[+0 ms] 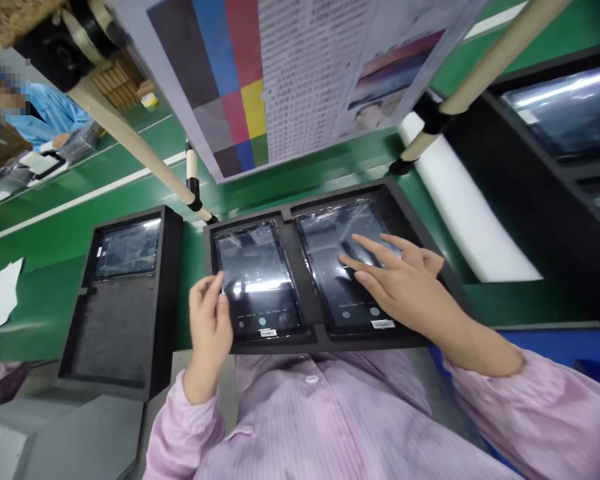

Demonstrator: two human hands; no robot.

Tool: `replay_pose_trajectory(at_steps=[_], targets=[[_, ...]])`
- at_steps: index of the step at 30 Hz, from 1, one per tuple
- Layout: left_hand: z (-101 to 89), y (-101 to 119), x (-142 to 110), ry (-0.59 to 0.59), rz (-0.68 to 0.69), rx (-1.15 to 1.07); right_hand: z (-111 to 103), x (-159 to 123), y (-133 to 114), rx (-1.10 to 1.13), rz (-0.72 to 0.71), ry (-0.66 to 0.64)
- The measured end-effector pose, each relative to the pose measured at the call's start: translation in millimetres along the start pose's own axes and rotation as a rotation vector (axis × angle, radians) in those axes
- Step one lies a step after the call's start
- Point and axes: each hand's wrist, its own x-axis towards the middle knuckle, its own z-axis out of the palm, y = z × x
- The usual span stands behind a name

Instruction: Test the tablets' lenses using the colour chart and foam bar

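A black foam tray (307,280) in front of me has two compartments, each with a tablet lying face up. The left tablet (257,267) has a lit, glossy screen with small icons low down and a white label at its bottom edge. My left hand (210,323) is bent around the tray's left rim, fingertips close together beside that tablet's edge. Over the right tablet (333,267), also with low icons and a white label, my right hand (400,283) is spread open, fingers stretched across the screen. Whether the fingertips touch the glass I cannot tell.
Left stands another black foam tray (115,327) with one tablet (127,248) in its far compartment. A printed sheet (300,80) hangs ahead on beige pipes (135,143). White foam (473,207) and a large black tray (525,153) lie right. A co-worker's blue sleeve (55,110) shows far left.
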Motion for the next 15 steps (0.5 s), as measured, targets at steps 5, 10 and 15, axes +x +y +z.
replay_pose_trajectory(at_steps=[5, 10, 15], targets=[[20.0, 15, 6, -0.211, 0.141, 0.508, -8, -3, 5, 0.103, 0.092, 0.141], [27.6, 21, 7, -0.243, 0.179, 0.638, -13, -16, 24, 0.047, 0.204, 0.111], [26.4, 22, 3, -0.271, 0.235, 0.498, -11, -25, 34, 0.067, 0.208, 0.170]])
